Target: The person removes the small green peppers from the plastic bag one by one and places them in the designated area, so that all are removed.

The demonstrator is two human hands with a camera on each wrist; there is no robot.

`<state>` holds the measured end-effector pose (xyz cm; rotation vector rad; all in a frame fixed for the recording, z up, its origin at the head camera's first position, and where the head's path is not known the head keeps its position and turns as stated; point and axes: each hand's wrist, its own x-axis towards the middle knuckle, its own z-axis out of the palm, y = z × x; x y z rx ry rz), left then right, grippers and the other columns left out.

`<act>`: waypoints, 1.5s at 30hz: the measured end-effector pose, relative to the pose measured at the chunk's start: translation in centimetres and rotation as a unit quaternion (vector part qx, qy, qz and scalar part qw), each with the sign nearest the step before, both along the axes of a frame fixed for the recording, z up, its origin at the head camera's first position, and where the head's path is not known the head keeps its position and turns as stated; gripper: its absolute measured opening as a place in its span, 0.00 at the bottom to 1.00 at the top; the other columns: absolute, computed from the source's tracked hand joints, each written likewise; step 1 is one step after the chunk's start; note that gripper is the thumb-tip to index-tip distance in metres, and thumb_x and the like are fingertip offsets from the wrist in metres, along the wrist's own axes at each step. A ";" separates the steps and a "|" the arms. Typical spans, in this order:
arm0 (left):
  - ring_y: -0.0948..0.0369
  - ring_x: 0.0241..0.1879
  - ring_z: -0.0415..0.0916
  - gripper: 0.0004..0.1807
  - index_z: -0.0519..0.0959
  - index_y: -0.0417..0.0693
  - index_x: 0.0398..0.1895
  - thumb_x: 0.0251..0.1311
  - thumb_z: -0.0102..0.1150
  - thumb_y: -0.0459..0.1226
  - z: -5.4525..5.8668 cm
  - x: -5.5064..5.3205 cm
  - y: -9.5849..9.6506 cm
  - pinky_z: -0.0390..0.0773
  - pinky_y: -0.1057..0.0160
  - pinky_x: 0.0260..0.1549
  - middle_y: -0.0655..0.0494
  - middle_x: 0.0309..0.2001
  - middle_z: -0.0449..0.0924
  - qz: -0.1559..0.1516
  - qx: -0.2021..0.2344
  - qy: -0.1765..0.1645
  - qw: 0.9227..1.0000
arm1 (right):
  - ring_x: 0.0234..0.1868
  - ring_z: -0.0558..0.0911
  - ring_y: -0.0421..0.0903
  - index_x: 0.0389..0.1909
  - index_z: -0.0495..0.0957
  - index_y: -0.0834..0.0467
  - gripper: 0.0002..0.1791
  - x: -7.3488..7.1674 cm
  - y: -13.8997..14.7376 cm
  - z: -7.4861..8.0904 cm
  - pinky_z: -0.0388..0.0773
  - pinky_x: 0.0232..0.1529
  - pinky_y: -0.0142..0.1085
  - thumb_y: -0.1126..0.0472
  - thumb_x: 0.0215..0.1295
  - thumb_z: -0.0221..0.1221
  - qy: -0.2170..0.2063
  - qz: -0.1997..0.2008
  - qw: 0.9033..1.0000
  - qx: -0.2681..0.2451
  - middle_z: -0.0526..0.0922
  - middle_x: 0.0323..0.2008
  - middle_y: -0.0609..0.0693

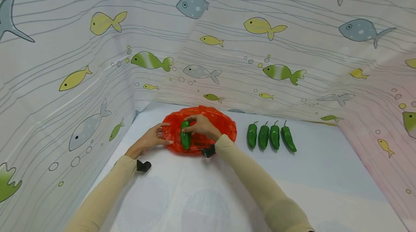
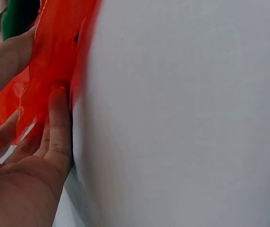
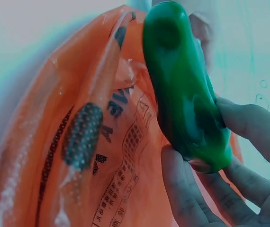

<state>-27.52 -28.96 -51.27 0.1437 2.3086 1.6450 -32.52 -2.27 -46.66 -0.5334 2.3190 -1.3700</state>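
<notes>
My right hand (image 1: 203, 126) holds a green chili pepper (image 1: 185, 136) over the red plastic bag (image 1: 229, 125). In the right wrist view the thumb lies on one side of the glossy pepper (image 3: 182, 80) and the fingertips on the other, near its end. Dark printing shows on the bag (image 3: 31, 127) beside it. My left hand (image 1: 148, 140) holds the bag's left edge. In the left wrist view the red film (image 2: 59, 42) runs between the thumb and the other fingers of that hand (image 2: 26, 184), with fingertips partly behind it.
To the right of the bag, several more green chili peppers (image 1: 274, 137) lie in a row on the white table (image 1: 325, 163), stems pointing away. Fish-patterned sheeting (image 1: 227, 55) walls the table at the back, left and right.
</notes>
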 end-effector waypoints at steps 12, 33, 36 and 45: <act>0.39 0.71 0.64 0.51 0.58 0.49 0.79 0.55 0.79 0.38 -0.3 -0.1 -0.1 0.71 0.43 0.64 0.35 0.72 0.64 0.001 -0.001 -0.003 1.000 | 0.41 0.85 0.51 0.64 0.79 0.55 0.29 1.3 1.8 1.5 0.80 0.55 0.53 0.56 0.63 0.73 -0.010 0.034 0.999 -0.031 0.80 0.54 0.48; 0.38 0.71 0.63 0.49 0.57 0.47 0.79 0.57 0.77 0.37 -0.3 -0.2 0.0 0.71 0.43 0.65 0.34 0.73 0.63 -0.009 -0.019 0.013 1.000 | 0.53 0.78 0.52 0.66 0.78 0.51 0.30 1.9 5.0 2.2 0.79 0.56 0.57 0.53 0.63 0.73 0.012 0.027 1.000 -0.011 0.78 0.57 0.48; 0.39 0.71 0.64 0.49 0.58 0.47 0.78 0.57 0.77 0.37 -0.2 -0.1 0.1 0.70 0.43 0.65 0.35 0.72 0.65 -0.008 -0.022 0.015 1.000 | 0.55 0.77 0.52 0.66 0.78 0.51 0.31 1.7 5.5 2.0 0.79 0.56 0.57 0.53 0.62 0.73 0.014 0.025 1.000 -0.012 0.77 0.59 0.48; 0.40 0.69 0.67 0.50 0.58 0.47 0.78 0.56 0.77 0.36 -0.3 0.0 0.3 0.74 0.46 0.62 0.35 0.70 0.67 -0.010 -0.016 0.017 1.000 | 0.54 0.78 0.51 0.71 0.74 0.54 0.36 1.7 7.0 2.1 0.80 0.55 0.56 0.52 0.63 0.73 0.022 0.020 0.999 -0.018 0.75 0.64 0.49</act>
